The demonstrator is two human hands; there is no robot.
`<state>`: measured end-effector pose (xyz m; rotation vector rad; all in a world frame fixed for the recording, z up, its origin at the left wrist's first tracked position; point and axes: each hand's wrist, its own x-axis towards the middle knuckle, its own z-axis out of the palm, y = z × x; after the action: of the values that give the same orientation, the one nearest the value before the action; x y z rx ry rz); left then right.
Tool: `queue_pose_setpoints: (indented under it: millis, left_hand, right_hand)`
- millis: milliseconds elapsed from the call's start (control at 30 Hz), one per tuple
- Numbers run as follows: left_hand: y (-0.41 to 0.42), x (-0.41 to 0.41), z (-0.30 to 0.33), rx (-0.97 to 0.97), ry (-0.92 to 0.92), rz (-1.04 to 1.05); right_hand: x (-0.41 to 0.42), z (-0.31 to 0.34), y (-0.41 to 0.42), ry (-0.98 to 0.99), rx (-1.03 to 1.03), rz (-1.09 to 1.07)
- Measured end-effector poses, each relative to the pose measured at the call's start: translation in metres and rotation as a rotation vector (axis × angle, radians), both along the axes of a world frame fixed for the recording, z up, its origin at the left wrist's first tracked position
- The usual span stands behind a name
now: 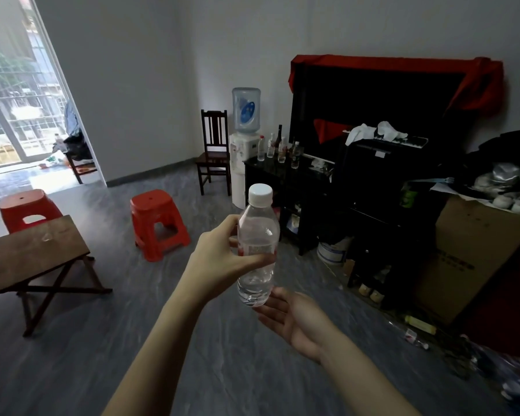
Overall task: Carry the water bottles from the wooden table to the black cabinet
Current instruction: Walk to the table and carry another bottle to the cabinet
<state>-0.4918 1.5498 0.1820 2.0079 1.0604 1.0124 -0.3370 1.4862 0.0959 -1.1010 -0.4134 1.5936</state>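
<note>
A clear water bottle (258,235) with a white cap stands upright in mid-air at the centre of the view. My left hand (222,256) is wrapped around its middle. My right hand (294,319) is flat and palm-up just under the bottle's base, fingers apart. The wooden table (33,253) is at the left, its visible top bare. The black cabinet (285,181) stands ahead on the right, with several bottles (279,150) upright on its top.
Two red plastic stools (158,219) (27,208) stand on the grey floor beyond the table. A water dispenser (243,145) and a dark wooden chair (213,151) sit left of the cabinet. A cardboard box (475,250) and clutter fill the right side.
</note>
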Motion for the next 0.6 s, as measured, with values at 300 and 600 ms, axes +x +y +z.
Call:
queue_pose_setpoints:
  millis: [300,600]
  left_hand:
    - [0.142,0.065,-0.002,-0.008,0.03,0.023]
    - [0.29,0.134,0.006,0.009,0.025,0.058]
  right_hand:
    - [0.062,-0.008,0.15,-0.005,-0.019,0.004]
    - [0.14,-0.002,0.31,-0.031,-0.018,0.044]
